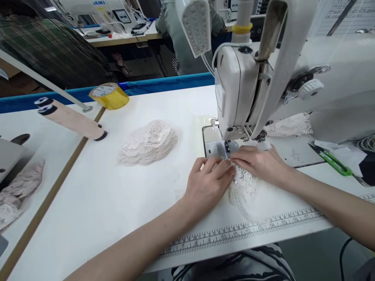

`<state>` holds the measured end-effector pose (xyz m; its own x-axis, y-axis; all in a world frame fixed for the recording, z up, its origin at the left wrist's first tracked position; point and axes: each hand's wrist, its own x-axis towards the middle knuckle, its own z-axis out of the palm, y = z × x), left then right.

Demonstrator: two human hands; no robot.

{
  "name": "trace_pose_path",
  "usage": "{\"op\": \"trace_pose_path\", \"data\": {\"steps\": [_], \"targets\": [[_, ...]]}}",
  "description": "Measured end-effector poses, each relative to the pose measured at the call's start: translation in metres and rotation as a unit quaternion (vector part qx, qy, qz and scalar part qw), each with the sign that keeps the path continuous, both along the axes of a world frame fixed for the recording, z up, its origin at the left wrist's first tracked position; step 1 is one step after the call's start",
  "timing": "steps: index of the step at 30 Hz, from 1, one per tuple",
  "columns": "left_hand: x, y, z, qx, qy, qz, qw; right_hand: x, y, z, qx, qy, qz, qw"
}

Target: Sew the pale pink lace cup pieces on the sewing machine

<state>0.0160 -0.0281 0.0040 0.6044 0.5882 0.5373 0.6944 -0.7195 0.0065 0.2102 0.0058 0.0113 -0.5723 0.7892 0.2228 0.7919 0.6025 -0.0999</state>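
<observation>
Both my left hand (pixel 209 183) and right hand (pixel 258 162) pinch the lace piece (pixel 249 193) flat; fingertips (very close) risk the needle (pixel 227 150) just ahead.

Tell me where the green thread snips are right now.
In the head view, the green thread snips lie on the table's far right, beyond the right hand, below the sewing machine's arm.

two hands (pixel 209 183) (pixel 258 162), one sewing machine (pixel 234 97), one tape roll (pixel 109 95), two lace piles (pixel 148 142) (pixel 17 195)
</observation>
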Motion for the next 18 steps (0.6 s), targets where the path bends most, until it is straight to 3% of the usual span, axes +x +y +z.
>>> {"op": "trace_pose_path", "data": {"steps": [3,6,9,13,18], "targets": [[0.000,-0.008,0.002,0.010,0.035,0.008,0.999,0.005,-0.002,0.001,0.152,-0.050,0.052,0.986],[0.001,-0.012,0.003,-0.026,0.051,0.022,0.998,0.009,-0.007,0.006,0.260,-0.025,0.110,0.959],[0.003,-0.010,0.003,-0.054,0.055,0.032,0.997,0.007,-0.013,0.007,0.225,0.002,0.078,0.971],[0.006,-0.009,0.002,-0.056,0.061,0.051,0.995,0.002,-0.016,0.001,0.158,-0.069,0.011,0.985],[0.005,-0.013,0.002,-0.045,0.083,0.065,0.993,0.004,-0.011,-0.003,0.145,-0.097,0.006,0.985]]}}
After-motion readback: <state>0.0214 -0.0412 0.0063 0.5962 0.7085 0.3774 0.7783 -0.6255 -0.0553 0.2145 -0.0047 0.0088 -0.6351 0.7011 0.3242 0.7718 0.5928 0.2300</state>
